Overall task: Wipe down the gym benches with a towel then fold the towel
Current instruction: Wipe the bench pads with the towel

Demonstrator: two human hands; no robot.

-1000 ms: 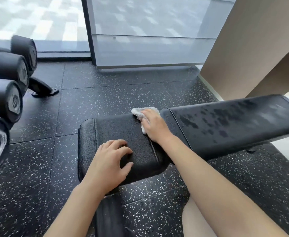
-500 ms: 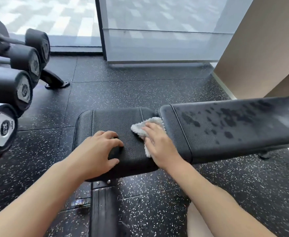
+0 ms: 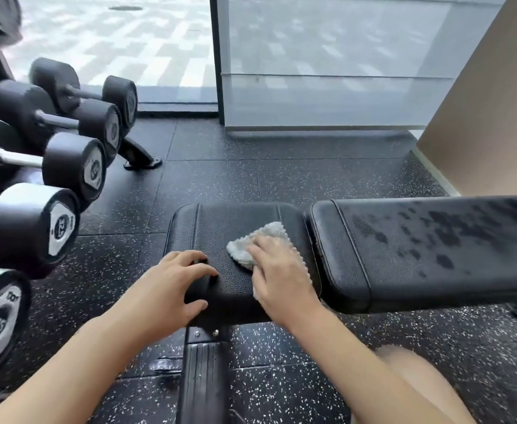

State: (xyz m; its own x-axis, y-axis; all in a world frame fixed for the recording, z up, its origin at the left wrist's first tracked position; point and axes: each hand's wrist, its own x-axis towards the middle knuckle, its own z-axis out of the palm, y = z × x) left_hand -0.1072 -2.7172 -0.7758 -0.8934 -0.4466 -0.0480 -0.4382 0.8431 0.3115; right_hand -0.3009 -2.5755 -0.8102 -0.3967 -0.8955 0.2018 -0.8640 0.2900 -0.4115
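A black padded gym bench lies across the view, with a short seat pad (image 3: 220, 228) and a long back pad (image 3: 434, 249) marked by dark wet patches. A small grey towel (image 3: 260, 240) lies on the seat pad. My right hand (image 3: 278, 276) presses flat on the towel, covering most of it. My left hand (image 3: 171, 289) rests on the near left part of the seat pad, fingers bent with their tips on the leather and the thumb near the front edge, holding nothing.
A rack of black dumbbells (image 3: 52, 166) stands at the left. The bench's black base bar (image 3: 203, 377) runs toward me over speckled rubber flooring. A glass wall (image 3: 327, 71) is behind, a beige wall (image 3: 489, 117) at the right. My bare knee (image 3: 410, 387) shows at lower right.
My right hand has slid the towel from the far edge of the seat pad toward its near middle. The left hand stays on the pad. The view has shifted, showing more dumbbells.
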